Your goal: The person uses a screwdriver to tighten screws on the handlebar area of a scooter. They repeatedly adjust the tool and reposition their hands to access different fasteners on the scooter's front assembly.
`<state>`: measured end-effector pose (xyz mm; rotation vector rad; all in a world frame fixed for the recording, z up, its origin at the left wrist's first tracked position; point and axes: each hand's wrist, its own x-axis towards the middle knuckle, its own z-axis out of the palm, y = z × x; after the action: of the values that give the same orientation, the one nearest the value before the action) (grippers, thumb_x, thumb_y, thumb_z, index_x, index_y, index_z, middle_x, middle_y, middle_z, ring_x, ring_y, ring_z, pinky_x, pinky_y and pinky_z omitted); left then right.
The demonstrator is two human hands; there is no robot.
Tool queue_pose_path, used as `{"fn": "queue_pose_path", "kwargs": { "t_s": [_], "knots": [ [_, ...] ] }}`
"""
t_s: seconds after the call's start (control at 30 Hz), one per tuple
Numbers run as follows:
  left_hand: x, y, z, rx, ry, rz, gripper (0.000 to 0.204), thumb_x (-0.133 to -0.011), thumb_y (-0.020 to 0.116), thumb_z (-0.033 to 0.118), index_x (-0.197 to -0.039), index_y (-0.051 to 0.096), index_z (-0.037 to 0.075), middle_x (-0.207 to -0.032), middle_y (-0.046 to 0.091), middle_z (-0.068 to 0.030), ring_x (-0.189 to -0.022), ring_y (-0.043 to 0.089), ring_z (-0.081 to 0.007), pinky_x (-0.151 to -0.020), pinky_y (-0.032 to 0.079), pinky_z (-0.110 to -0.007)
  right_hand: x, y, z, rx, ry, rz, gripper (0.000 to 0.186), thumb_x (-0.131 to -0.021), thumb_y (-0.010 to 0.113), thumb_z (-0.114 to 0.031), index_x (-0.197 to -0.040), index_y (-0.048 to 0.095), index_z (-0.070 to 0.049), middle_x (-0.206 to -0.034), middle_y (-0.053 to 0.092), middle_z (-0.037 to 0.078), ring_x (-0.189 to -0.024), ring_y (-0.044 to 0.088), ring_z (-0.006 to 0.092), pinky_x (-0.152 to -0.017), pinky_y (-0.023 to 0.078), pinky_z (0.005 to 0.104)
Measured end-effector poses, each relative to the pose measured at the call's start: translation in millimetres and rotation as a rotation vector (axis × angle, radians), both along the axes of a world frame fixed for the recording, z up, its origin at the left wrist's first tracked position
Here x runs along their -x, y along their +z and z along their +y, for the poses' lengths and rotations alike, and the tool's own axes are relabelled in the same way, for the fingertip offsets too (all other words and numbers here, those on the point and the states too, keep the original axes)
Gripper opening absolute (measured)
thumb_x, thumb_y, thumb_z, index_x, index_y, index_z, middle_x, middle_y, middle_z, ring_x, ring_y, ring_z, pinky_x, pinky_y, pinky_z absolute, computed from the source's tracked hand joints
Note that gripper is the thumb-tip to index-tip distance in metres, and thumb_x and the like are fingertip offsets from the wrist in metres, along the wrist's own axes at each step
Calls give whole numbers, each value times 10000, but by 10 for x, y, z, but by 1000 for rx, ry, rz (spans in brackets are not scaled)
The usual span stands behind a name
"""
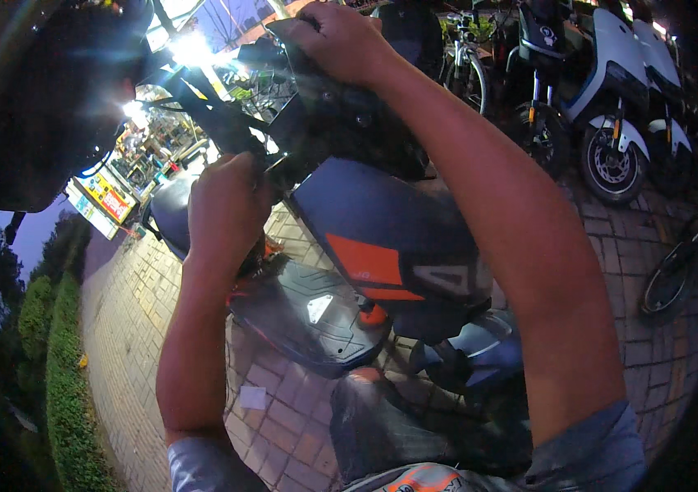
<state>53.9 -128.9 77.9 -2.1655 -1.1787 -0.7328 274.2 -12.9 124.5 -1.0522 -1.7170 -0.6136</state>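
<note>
An electric scooter stands in front of me, with a dark blue front shell (316,209) marked in orange and a grey footboard (300,316). Near the top centre, my right hand (333,45) is closed on the upper edge of a black panel (341,123) above the shell. My left hand (226,205) is lower and further left, fingers curled by a dark stem (230,123); what they hold is hidden. A large dark shape (45,98) fills the upper left and is too dim to make out.
Parked scooters (599,90) and a bicycle (468,70) line the upper right, with another wheel (669,275) at the right. A brightly lit stall (160,148) lies beyond. Brick paving (127,328) surrounds the scooter, bordered by a green hedge (70,410) at the left.
</note>
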Motion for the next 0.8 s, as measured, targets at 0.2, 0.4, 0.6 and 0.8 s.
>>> {"fn": "queue_pose_path", "kwargs": {
  "t_s": [0.2,0.4,0.6,0.8],
  "knots": [
    [-30,126,72,-28,-2,149,106,-766,643,105,-779,589,15,-750,593,-199,-738,607,-403,-661,482,-466,-3,28,0,132,88,53,482,-874,446,-620,-1160,646,-288,-1197,608,89,-1105,590,337,-884,389,648],
    [-19,45,23,20,42,71,100,-750,641,75,-790,576,10,-781,590,-202,-778,602,-403,-669,476,-470,3,-29,-47,35,49,116,551,-856,453,-646,-1177,649,-244,-1167,643,97,-1099,596,349,-923,348,652],
    [-62,193,46,18,-44,156,87,-732,636,61,-797,601,15,-821,611,-195,-805,618,-389,-700,496,-464,-35,-19,127,42,132,184,643,-828,473,-670,-1185,641,-162,-1151,650,138,-1096,596,362,-950,295,678],
    [-7,508,367,39,-102,257,102,-744,633,105,-835,672,80,-854,636,-152,-848,639,-360,-732,511,-463,28,1,10,108,118,233,714,-820,476,-678,-1181,625,-80,-1155,642,180,-1104,584,389,-972,257,706]
  ]
}}
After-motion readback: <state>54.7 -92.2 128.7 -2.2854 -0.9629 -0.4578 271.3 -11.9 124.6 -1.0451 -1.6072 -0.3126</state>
